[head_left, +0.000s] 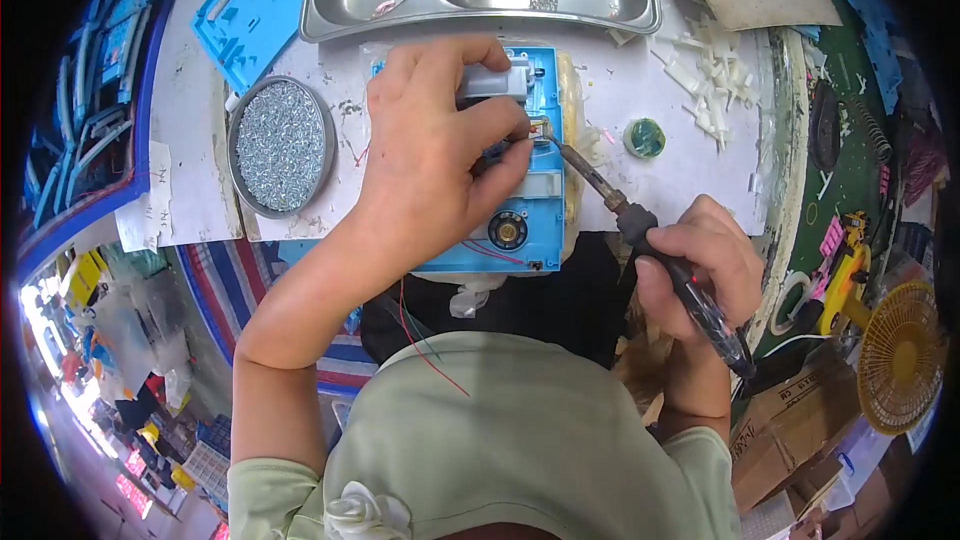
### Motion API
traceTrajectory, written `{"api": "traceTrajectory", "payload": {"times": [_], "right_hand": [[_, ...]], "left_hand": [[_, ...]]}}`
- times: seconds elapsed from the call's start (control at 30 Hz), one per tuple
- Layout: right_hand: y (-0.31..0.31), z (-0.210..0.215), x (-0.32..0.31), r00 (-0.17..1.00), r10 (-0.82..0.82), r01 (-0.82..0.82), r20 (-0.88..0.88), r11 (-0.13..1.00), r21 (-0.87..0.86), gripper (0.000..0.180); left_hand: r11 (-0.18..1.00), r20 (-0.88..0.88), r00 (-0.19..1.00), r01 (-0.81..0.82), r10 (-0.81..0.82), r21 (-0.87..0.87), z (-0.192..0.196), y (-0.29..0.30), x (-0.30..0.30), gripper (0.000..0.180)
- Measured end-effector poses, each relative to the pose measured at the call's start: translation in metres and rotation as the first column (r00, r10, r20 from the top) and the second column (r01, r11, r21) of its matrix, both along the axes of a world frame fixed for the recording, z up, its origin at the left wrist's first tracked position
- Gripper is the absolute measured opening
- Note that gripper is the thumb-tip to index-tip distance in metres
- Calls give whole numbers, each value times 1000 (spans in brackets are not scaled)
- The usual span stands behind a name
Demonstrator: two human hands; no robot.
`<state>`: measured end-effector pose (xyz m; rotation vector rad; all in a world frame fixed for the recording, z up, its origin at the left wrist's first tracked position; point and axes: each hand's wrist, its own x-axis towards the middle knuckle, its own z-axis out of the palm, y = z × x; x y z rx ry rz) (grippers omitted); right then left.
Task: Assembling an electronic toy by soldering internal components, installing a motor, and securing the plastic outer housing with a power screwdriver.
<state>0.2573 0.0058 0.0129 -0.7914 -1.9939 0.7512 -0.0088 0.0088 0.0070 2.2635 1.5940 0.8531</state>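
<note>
Blue casing (545,240), upper centre of the frame, on the desk (690,185), speaker (507,230) facing up! The left hand (425,130) arches over it, thumb and finger drawn close; can't tell whether they pinch anything. Right of centre, the right hand (715,252) is wrapped around a soldering iron (638,225), tip by those fingers. Upper left, a dish (331,150) of metal bits (280,145); top centre, a steel tray (480,20).

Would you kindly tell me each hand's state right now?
Left hand: curled over the blue case; grip cannot be told.
Right hand: closed around a soldering iron.
</note>
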Motion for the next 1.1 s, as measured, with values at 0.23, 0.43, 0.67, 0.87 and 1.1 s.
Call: {"api": "traceTrajectory", "payload": {"times": [0.23,0.43,0.67,0.87,1.1], "right_hand": [[0,3,2,1000,8,-8,13,1000,-6,33],[0,4,4,1000,14,-13,25,1000,-16,33],[2,7,1,999,27,-27,25,999,-20,34],[2,7,1,998,31,-30,46,999,-24,34],[2,6,-1,999,35,-34,40,999,-24,34]], "left_hand": [[1000,3,1000,20,-20,3,2,0,-2,14],[1000,10,1000,20,-20,18,0,0,-3,14],[1000,23,1000,18,-18,11,-2,-1,-4,15],[999,3,999,39,-39,29,-2,0,-4,16],[999,-16,999,50,-49,22,2,0,-4,18]]}}
